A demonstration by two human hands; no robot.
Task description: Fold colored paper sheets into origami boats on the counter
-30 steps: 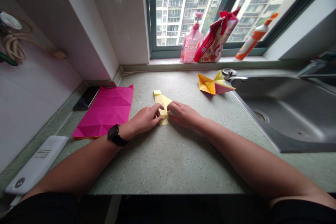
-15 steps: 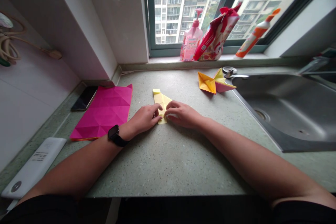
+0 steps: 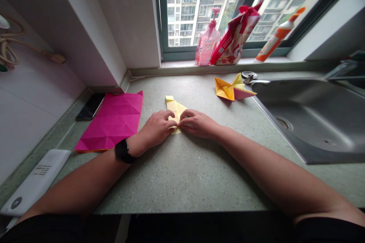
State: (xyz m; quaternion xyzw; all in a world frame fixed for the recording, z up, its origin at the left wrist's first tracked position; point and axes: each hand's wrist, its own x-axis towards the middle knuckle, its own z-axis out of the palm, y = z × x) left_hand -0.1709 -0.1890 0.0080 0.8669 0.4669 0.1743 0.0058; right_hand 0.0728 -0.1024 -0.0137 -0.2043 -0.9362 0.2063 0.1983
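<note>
A pale yellow folded paper (image 3: 172, 105) lies on the counter in the middle, with a small folded flap at its far end. My left hand (image 3: 156, 127), a black watch on its wrist, curls its fingers onto the paper's near left part. From the other side my right hand (image 3: 200, 123) pinches the near right part, thumb and fingers together. The fingertips of both hands meet over a fold, which they partly hide. Right of the paper's far end stands a folded orange, yellow and pink paper shape (image 3: 225, 89).
Magenta creased paper sheets (image 3: 114, 121) lie at left beside a dark phone (image 3: 90, 106) and a white power bank (image 3: 37, 182). A steel sink (image 3: 316, 121) is set in at right. On the sill stand a pink pump bottle (image 3: 207, 45), a red bag (image 3: 235, 41) and an orange-white bottle (image 3: 275, 41).
My left fingers have shifted slightly right, closing the gap to my right fingertips over the fold. The yellow paper stays in nearly the same place.
</note>
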